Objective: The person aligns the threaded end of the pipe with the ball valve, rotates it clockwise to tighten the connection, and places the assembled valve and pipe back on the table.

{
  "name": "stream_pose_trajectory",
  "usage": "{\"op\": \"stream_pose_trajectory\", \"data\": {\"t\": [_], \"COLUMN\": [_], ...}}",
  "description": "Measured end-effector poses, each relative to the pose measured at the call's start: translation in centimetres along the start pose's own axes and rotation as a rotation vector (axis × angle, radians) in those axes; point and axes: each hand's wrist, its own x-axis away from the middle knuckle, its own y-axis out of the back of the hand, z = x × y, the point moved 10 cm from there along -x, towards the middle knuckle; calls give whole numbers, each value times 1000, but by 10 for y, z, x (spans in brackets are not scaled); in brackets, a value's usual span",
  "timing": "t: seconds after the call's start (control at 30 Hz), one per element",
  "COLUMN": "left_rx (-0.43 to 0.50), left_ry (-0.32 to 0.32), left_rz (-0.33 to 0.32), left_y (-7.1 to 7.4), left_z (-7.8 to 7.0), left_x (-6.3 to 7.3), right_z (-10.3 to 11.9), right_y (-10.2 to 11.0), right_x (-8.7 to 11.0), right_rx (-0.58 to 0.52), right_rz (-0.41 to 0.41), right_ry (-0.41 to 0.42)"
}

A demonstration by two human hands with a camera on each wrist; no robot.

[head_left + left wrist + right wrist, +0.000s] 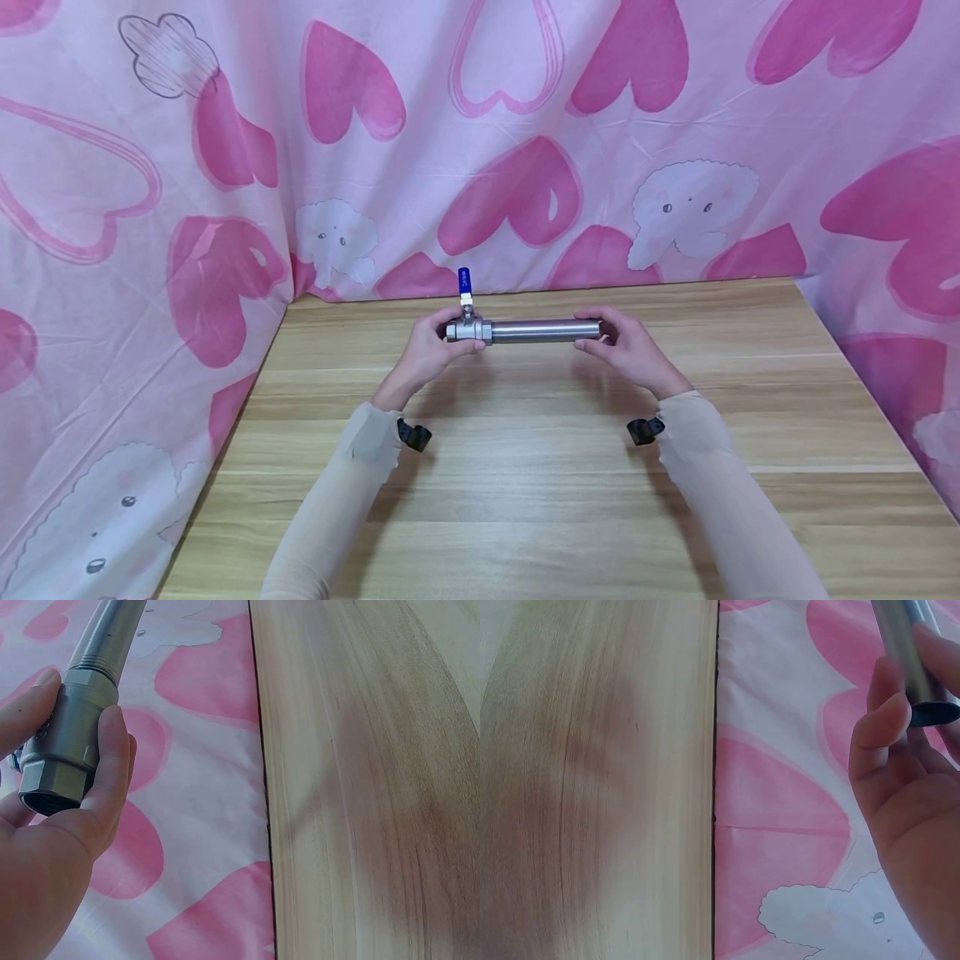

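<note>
A silver ball valve (pixel 471 330) with an upright blue lever handle (pixel 464 282) is joined to a straight metal pipe (pixel 540 331). My left hand (pixel 433 348) grips the valve body, thumb on the near side and fingers behind. In the left wrist view, the valve's hexagonal end (pixel 54 784) opens toward the palm, and a few threads show where the pipe enters. My right hand (pixel 626 346) pinches the pipe's free end between thumb and fingers. Its hollow mouth (pixel 934 714) shows in the right wrist view. Both hands hold the piece level above the table.
A wood-grain table (pixel 517 500) spreads beneath both arms. Pink curtain cloth (pixel 420 183) with hearts and white cartoon figures hangs along the back and both sides. Each wrist carries a small black camera (pixel 415 435) on a pale sleeve (pixel 330 500).
</note>
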Motion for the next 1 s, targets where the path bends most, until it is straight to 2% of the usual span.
{"op": "stream_pose_trajectory", "data": {"t": [0.2, 0.5, 1.0], "left_rx": [13, 13, -16], "left_ry": [5, 6, 28], "left_rz": [1, 3, -4], "left_y": [0, -1, -2], "left_z": [0, -2, -3], "left_x": [1, 1, 2], "right_z": [3, 4, -2], "right_y": [0, 2, 0], "right_x": [0, 2, 2], "right_rx": [33, 19, 4], "right_rz": [-8, -14, 28], "right_ry": [24, 64, -37]}}
